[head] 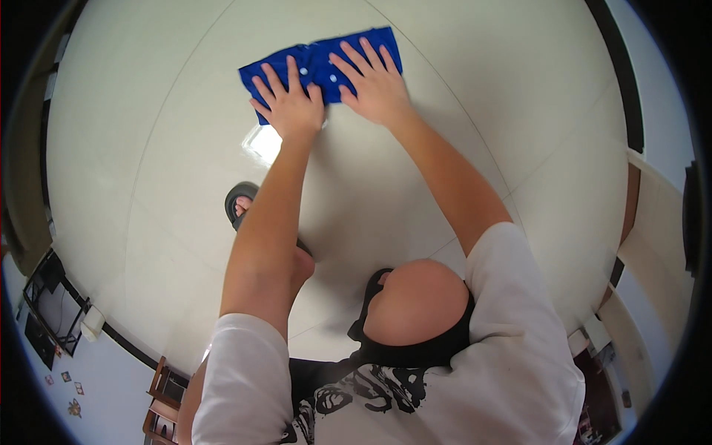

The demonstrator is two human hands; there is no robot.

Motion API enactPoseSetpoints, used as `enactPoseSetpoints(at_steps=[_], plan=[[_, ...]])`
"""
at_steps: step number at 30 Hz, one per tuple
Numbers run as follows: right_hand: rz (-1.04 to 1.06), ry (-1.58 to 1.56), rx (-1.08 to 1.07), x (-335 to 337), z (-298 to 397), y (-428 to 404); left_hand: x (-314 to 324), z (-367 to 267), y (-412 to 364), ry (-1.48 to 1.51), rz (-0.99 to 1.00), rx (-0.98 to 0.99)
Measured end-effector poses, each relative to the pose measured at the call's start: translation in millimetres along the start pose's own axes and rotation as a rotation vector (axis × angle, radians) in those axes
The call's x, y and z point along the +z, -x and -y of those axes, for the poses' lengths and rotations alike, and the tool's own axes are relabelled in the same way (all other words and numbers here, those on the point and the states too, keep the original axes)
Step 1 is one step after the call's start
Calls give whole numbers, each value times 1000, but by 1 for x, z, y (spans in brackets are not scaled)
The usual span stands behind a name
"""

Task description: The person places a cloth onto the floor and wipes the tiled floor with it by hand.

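Note:
A blue cloth [317, 55] with a few small white round spots lies on the pale tiled floor [361, 183] in front of me. On its left part my left hand [289, 103] rests flat, palm down, with the fingers spread. My right hand [375, 83] lies the same way on the right part, fingers fanned towards the far edge. Neither hand has its fingers closed around the fabric. The cloth under both palms is hidden.
My foot in a dark slipper [238, 201] stands left of centre, and another dark slipper [374, 283] shows beside my bent knee. Wooden chairs [161, 403] are at the lower left, near a black metal-framed rack [55, 300]. Dark skirting [626, 78] borders the floor at right.

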State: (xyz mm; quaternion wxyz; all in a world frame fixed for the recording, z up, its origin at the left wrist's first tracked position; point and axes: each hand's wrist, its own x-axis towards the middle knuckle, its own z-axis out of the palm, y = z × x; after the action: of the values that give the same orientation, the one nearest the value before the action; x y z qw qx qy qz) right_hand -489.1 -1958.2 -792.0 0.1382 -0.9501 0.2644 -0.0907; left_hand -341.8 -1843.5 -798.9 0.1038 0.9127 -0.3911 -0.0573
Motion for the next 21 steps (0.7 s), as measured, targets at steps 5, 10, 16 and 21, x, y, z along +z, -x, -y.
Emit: enactPoseSetpoints(at_steps=[5,10,16,21], plan=[[103,-74,56,-11,9,116,-1,-8,104,63,140,261],[211,-86,194,-20,27,290,-7,-33,209,179,326,420],[255,-53,312,-30,33,281,-3,-62,169,253,338,580],[29,43,471,-23,-12,177,18,-97,59,213,221,664]])
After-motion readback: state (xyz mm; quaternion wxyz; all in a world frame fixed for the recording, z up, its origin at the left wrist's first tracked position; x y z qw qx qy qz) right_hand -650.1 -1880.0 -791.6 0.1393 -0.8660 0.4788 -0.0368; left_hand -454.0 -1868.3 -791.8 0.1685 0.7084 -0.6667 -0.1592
